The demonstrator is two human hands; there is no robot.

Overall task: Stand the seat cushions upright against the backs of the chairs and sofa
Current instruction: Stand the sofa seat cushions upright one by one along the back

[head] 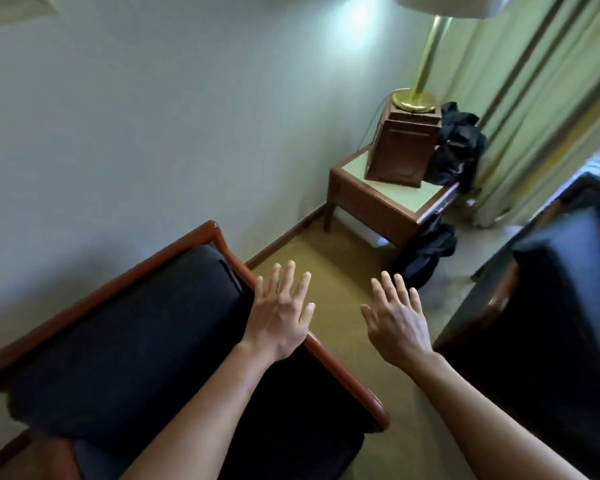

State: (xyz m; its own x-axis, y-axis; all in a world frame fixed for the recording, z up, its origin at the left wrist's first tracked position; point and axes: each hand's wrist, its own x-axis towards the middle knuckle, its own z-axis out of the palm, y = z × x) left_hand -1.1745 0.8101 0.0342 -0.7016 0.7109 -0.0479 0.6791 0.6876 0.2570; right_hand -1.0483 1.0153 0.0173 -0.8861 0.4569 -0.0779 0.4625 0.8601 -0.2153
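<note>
A wooden-framed chair stands at the lower left against the wall, and a dark seat cushion leans upright against its back. My left hand hovers over the chair's right armrest, palm down, fingers spread, holding nothing. My right hand is stretched out over the carpet between the two seats, also spread and empty. A second dark upholstered seat with a wooden frame fills the right side; its cushion's position is hard to tell in the shadow.
A wooden side table stands in the corner with a brown wooden box, a brass lamp and dark clothing on it. A dark bag lies on the carpet below. Green curtains hang at the right.
</note>
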